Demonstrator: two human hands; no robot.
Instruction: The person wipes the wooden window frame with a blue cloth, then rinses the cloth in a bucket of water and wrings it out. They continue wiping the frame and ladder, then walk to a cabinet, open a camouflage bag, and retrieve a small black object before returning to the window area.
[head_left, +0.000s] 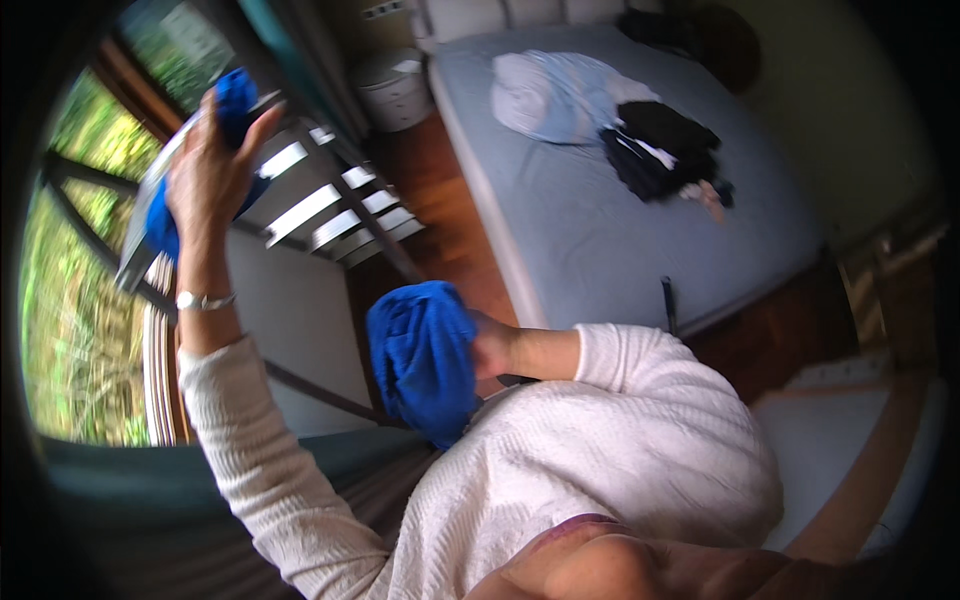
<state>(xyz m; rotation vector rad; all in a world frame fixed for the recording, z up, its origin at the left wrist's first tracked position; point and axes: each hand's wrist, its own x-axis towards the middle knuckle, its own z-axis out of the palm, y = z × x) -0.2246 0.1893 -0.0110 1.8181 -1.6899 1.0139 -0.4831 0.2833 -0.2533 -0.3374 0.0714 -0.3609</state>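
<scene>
Raised at the upper left, my left hand (210, 169) is around a blue cloth (237, 94), which shows between thumb and fingers and below the palm. It rests on the top edge of a grey frame (135, 251) beside the window; the fingertips are partly hidden. A silver bracelet (202, 301) circles that wrist. In front of my body, my right hand (495, 346) grips a bunched blue cloth (424, 352) that hangs down in folds. Most of its fingers are hidden by the cloth and slightly blurred.
A bed (540, 225) with a grey-blue sheet carries a pale bundle of fabric (555, 94) and dark clothes (664, 146). A round bedside cabinet (394, 90) stands beyond a wooden floor (457, 202). White slats (304, 214) show beside the frame. A white surface (821, 442) lies right.
</scene>
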